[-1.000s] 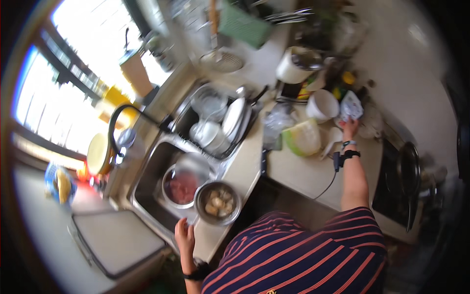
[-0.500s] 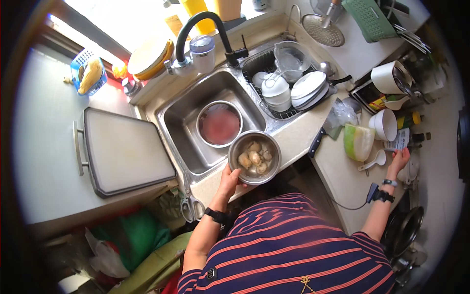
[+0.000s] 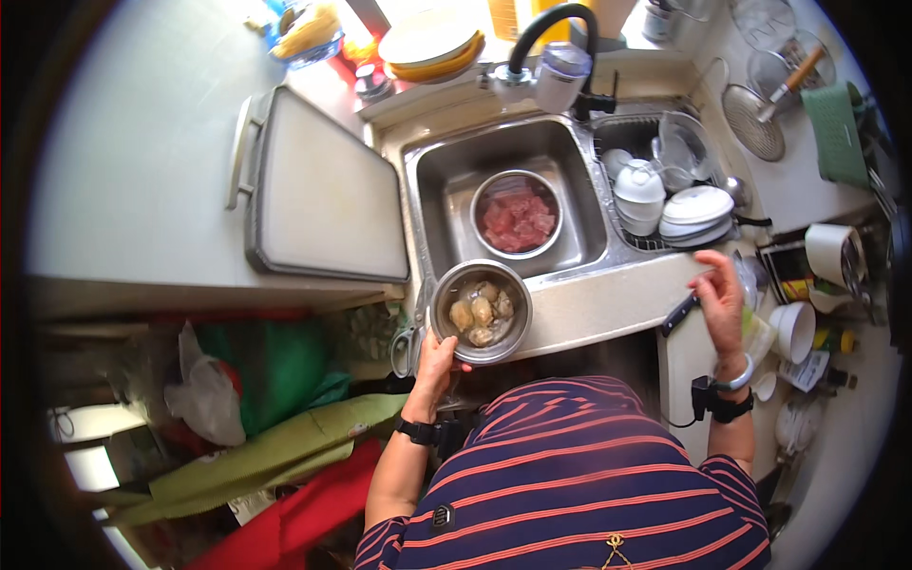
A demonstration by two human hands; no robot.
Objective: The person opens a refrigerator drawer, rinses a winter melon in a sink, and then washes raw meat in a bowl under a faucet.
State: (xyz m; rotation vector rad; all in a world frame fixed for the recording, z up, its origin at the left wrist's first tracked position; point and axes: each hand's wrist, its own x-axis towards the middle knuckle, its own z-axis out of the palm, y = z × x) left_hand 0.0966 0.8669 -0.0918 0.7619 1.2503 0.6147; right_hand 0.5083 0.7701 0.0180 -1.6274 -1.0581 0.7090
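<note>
Where the round, silvery metal bowl (image 3: 520, 328) of tan lumps (image 3: 481, 312) overlaps the front edge of the beige counter (image 3: 608, 304), left hand (image 3: 439, 365) grips its near rim, probably for support. Right hand (image 3: 720, 306), loosely curled, seemingly empty from where I stand, hangs near a black knife handle (image 3: 678, 315).

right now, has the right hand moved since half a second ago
Yes, the right hand has moved left, away from the white packet, toward the sink.

A black tap (image 3: 560, 9) curves up between a pile of plates (image 3: 432, 46) and a wire rack (image 3: 650, 243) of white dishes (image 3: 698, 203). Rightward, a round skimmer (image 3: 752, 122) is near a green basket (image 3: 836, 135). Leftward, a pale, dark-rimmed board (image 3: 332, 195) lies flat.
</note>
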